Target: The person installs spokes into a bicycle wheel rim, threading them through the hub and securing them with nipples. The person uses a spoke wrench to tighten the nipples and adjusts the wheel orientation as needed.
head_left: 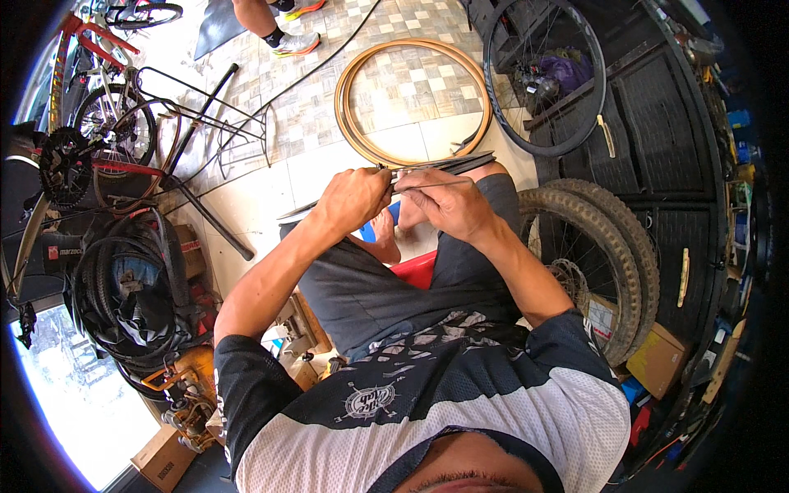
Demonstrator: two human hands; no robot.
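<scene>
A long, thin black thing, which looks like a bicycle rim or tyre seen edge-on, lies across my lap above the knees. My left hand is closed round it left of the middle, knuckles up. Close beside it, my right hand pinches at the same piece, thumb and fingers together. A thin dark strip or tool shows along the right fingers, too small to name. Just beyond the hands, a pair of tan-walled tyres lies on the tiled floor.
A dark wheel leans against black drawers at the right. Knobby-tyred wheels stand by my right leg. Bicycles, a black bar and coiled tyres crowd the left. Another person's shoe is at the far side.
</scene>
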